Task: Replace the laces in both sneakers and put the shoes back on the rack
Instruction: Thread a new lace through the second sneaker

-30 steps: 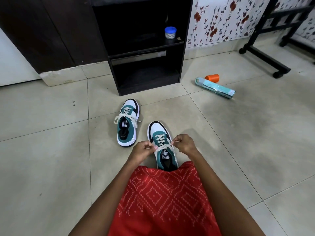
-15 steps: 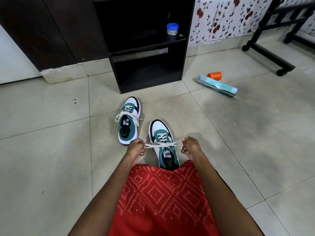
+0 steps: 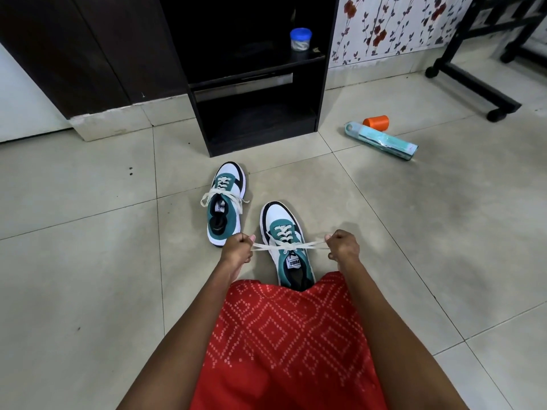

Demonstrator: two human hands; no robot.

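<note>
Both hands are closed on the two ends of one cream lace (image 3: 285, 238) and held apart, one on each side of the near sneaker (image 3: 278, 216). The left hand (image 3: 238, 247) pinches its end in curled fingers just left of the shoe. The right hand (image 3: 343, 247) grips the other end just right of it. The lace runs taut from fist to fist across the top of the tongue. This sneaker stands upright on the tiled floor (image 3: 88, 261) between the hands, toe pointing away, its heel hidden under a red patterned cloth (image 3: 290, 335) that lies between the forearms.

The second sneaker (image 3: 226, 202) stands just beyond the left hand, laced, with its loops lying loose over the sides. Farther out past both hands is the black rack (image 3: 321, 99), with no shoes on its shelves; a small jar with a blue lid (image 3: 300, 39) sits on its upper shelf. Well beyond the right hand, a teal pack (image 3: 381, 140) and an orange spool (image 3: 376, 123) lie side by side on the floor.
</note>
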